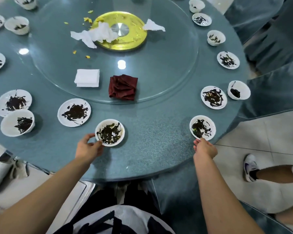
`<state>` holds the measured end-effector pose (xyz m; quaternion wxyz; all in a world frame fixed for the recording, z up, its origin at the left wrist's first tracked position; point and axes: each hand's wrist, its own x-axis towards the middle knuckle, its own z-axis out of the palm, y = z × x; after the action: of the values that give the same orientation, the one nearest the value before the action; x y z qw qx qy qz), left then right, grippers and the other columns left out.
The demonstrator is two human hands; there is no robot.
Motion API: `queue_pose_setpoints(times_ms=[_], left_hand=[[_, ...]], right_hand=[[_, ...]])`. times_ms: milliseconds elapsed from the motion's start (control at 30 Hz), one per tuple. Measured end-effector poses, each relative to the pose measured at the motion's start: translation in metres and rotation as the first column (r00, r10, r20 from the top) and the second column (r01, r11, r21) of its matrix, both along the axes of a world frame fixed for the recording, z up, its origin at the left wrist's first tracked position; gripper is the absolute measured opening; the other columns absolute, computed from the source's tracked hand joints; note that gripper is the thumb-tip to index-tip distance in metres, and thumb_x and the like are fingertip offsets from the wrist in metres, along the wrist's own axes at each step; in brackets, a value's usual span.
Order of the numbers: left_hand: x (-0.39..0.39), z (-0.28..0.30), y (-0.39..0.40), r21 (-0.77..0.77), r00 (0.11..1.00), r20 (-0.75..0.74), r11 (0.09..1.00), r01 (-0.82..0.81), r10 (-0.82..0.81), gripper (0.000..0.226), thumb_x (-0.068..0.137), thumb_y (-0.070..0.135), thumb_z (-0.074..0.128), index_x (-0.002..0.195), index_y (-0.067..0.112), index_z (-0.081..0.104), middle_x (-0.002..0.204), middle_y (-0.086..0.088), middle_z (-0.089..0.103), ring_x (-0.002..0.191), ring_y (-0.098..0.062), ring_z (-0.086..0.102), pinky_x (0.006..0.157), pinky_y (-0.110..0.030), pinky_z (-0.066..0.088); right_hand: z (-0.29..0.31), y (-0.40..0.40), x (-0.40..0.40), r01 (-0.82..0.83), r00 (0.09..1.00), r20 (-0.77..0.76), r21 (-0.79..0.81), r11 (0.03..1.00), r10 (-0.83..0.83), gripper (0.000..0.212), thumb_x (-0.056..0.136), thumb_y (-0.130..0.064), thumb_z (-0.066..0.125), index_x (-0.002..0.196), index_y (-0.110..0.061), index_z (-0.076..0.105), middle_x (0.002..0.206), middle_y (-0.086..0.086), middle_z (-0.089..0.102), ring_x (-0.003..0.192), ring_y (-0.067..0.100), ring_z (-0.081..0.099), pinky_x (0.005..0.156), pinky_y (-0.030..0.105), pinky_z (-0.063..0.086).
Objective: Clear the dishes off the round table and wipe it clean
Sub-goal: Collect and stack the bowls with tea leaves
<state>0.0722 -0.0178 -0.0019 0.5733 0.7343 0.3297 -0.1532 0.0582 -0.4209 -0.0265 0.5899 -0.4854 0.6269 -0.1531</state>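
The round blue-grey table (152,149) carries several white bowls and small plates smeared with dark residue around its rim. My left hand (88,146) grips the near rim of a dirty white bowl (110,132) at the front edge. My right hand (204,147) pinches the near rim of a small dirty plate (202,127) at the front right. On the glass turntable (159,81) lie a folded white cloth (87,78) and a crumpled dark red cloth (123,87). Crumpled white tissues (95,34) and yellow scraps lie near the gold hub (120,30).
More dirty dishes sit close by: a plate (74,112) left of my bowl, a bowl (17,122) and plate (13,102) at the far left, a plate (213,97) and bowl (238,90) at the right. Another person's leg and shoe (249,167) stand on the tiled floor at right. Covered chairs (269,39) ring the table.
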Motion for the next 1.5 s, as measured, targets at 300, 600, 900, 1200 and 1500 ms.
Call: queue_pose_setpoints(times_ms=[300, 600, 900, 1200, 1500], left_hand=[[-0.022, 0.001, 0.007, 0.003, 0.999, 0.035, 1.0, 0.0, 0.0, 0.022, 0.098, 0.009, 0.064, 0.118, 0.019, 0.063, 0.075, -0.014, 0.064, 0.059, -0.023, 0.059, 0.063, -0.038, 0.061], [-0.033, 0.008, 0.013, -0.083, 0.995, -0.02, 0.992, -0.096, 0.094, 0.025, 0.104, 0.008, 0.05, 0.104, 0.028, 0.065, 0.073, -0.006, 0.068, 0.066, -0.024, 0.064, 0.071, -0.044, 0.06], [-0.041, 0.018, 0.016, -0.265, 0.977, -0.105, 0.942, -0.206, 0.184, 0.018, 0.106, 0.014, 0.049, 0.119, 0.01, 0.06, 0.078, -0.011, 0.068, 0.053, -0.016, 0.066, 0.056, -0.03, 0.057], [-0.05, 0.025, 0.058, -0.266, 0.941, -0.004, 0.906, -0.328, 0.339, 0.028, 0.099, 0.005, 0.061, 0.123, 0.02, 0.061, 0.075, -0.007, 0.065, 0.065, -0.02, 0.064, 0.064, -0.039, 0.062], [-0.078, 0.055, 0.149, -0.357, 0.882, 0.065, 0.836, -0.416, 0.467, 0.035, 0.098, 0.0, 0.058, 0.126, 0.022, 0.058, 0.077, -0.02, 0.067, 0.068, -0.024, 0.066, 0.067, -0.042, 0.063]], right_hand=[[0.04, 0.115, 0.025, -0.65, 0.72, 0.205, -0.135, 0.748, 0.663, 0.017, 0.092, 0.002, 0.065, 0.09, -0.015, 0.065, 0.07, 0.002, 0.067, 0.049, 0.002, 0.058, 0.051, 0.015, 0.046], [0.034, 0.207, 0.044, -0.94, 0.159, -0.057, -0.315, 0.134, 0.986, 0.009, 0.09, -0.014, 0.071, 0.092, -0.023, 0.073, 0.071, -0.013, 0.066, 0.059, -0.004, 0.058, 0.063, 0.013, 0.044], [0.003, 0.226, 0.047, -0.975, 0.001, -0.258, -0.214, -0.056, 0.966, 0.039, 0.081, -0.052, 0.051, 0.114, -0.037, 0.065, 0.1, -0.011, 0.075, 0.093, 0.019, 0.07, 0.088, 0.042, 0.056], [0.014, 0.288, 0.059, -0.964, -0.108, -0.202, -0.217, -0.152, 0.973, 0.011, 0.09, -0.028, 0.069, 0.09, -0.038, 0.067, 0.084, -0.013, 0.072, 0.083, 0.012, 0.069, 0.083, 0.035, 0.055], [0.037, 0.406, 0.077, -0.901, -0.338, -0.128, -0.242, -0.36, 0.932, 0.009, 0.091, -0.025, 0.068, 0.098, -0.028, 0.074, 0.074, -0.014, 0.068, 0.062, -0.007, 0.059, 0.065, 0.016, 0.045]])
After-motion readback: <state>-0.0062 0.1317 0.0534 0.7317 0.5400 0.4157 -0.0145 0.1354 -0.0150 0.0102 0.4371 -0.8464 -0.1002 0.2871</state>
